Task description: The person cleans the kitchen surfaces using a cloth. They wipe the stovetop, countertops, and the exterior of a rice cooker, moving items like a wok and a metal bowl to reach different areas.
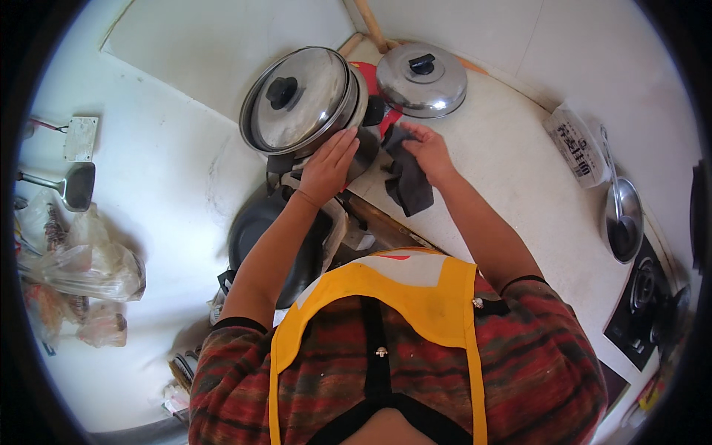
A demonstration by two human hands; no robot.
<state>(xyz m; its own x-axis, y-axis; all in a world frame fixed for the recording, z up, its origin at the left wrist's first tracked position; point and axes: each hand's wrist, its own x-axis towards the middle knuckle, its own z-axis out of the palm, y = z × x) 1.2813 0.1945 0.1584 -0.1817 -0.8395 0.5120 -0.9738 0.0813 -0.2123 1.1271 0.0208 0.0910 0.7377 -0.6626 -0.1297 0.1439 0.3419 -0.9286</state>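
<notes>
A stainless steel pot with black handles stands in the counter corner, topped by a domed steel lid with a black knob. My left hand lies flat against the near side of the pot, fingers stretched out and not curled round anything. Its palm side is hidden. In my right hand is a dark grey cloth, pinched at its upper end and hanging down close to the pot's right side. A second steel lid rests knob up on the counter behind my right hand.
Below the left forearm is a large black wok. The white counter runs right to a plastic packet, a steel bowl with a ladle and a gas stove. A spatula and plastic bags hang at left.
</notes>
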